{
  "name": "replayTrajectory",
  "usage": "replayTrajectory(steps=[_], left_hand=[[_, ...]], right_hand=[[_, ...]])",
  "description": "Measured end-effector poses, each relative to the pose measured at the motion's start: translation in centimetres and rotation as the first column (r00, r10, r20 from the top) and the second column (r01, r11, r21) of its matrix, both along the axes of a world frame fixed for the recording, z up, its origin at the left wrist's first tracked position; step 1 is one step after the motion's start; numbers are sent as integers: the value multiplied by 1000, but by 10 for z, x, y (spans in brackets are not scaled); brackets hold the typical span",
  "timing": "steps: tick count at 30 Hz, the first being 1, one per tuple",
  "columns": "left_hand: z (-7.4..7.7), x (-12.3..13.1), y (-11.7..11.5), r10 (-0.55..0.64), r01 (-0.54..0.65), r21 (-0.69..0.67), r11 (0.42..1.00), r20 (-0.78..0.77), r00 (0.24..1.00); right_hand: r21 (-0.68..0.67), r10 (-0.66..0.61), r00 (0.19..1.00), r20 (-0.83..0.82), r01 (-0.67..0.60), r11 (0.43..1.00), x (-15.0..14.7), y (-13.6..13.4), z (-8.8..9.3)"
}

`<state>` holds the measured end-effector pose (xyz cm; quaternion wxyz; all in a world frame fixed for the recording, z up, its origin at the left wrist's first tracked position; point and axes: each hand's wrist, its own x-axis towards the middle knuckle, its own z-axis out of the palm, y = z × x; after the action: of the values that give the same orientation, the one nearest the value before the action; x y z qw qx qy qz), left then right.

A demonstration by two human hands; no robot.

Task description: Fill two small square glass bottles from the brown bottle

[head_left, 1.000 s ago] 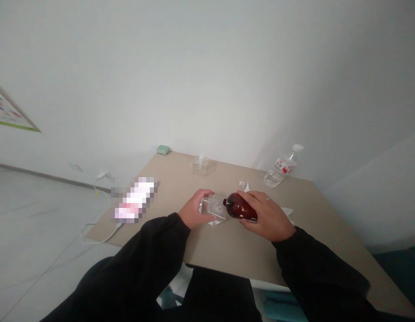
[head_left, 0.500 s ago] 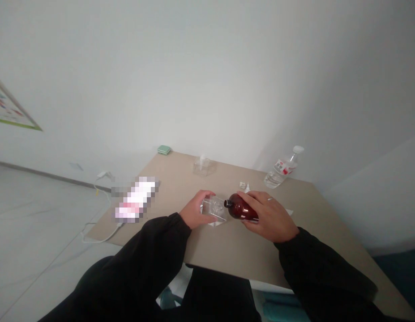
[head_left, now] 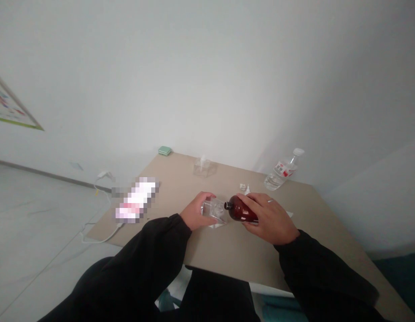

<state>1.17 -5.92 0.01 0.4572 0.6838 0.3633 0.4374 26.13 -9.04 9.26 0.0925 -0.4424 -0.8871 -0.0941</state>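
My left hand (head_left: 198, 211) is wrapped round a clear, square-sided container (head_left: 216, 209), which stands over a scrap of white paper (head_left: 217, 225) on the table. My right hand (head_left: 273, 218) grips a dark reddish-brown bottle (head_left: 241, 209), tilted nearly flat. Its uncapped neck points left, right at the container's edge; whether the two touch I cannot tell. No stream of liquid is visible at the mouth. The palm hides the bottle's base.
On the beige table (head_left: 224, 257) a clear tissue box (head_left: 202, 167) and a green case (head_left: 164, 151) stand at the back. A water bottle (head_left: 281, 171) is at the right, with crumpled tissue (head_left: 245, 188) nearby. A blurred bright screen (head_left: 136, 199) with a white cable (head_left: 108, 238) lies left.
Almost nothing differs. The whole view has shifted very slightly, and both hands keep their hold on the container and the brown bottle.
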Motion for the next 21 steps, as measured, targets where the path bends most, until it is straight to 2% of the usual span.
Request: replayTrajectory(steps=[21], left_hand=[[1, 1, 0, -8, 8, 11, 1000, -43, 999]], right_hand=[[-7, 2, 1000, 23, -2, 1000, -3, 0, 4]])
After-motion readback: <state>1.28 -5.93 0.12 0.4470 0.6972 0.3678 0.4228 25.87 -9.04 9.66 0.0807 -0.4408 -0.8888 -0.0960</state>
